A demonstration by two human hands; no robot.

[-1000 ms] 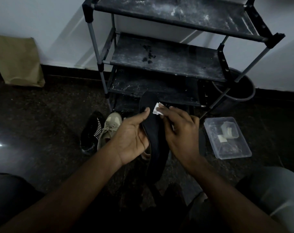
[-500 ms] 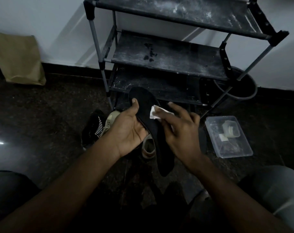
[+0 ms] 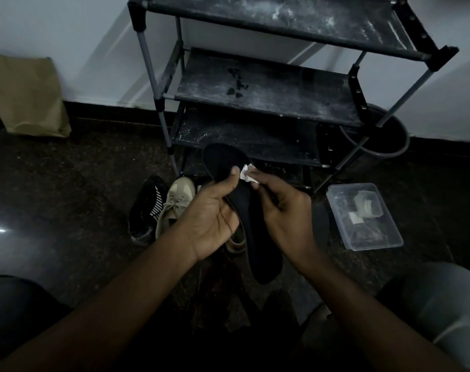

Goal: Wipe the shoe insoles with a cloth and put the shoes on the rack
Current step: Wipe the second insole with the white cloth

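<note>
The white cloth (image 3: 246, 174) has slid up the black insole (image 3: 258, 237) to just beside the left thumb, and the right hand (image 3: 285, 213) pinches it with fingers curled. The left hand (image 3: 215, 213) grips the insole's edge, thumb on top, holding it in the air before the rack (image 3: 268, 84), above the beige shoe (image 3: 176, 205) on the floor (image 3: 80, 183).

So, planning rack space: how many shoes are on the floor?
3: a black shoe, a beige shoe beside it, a brown shoe partly behind the left hand. More may be hidden.
</note>
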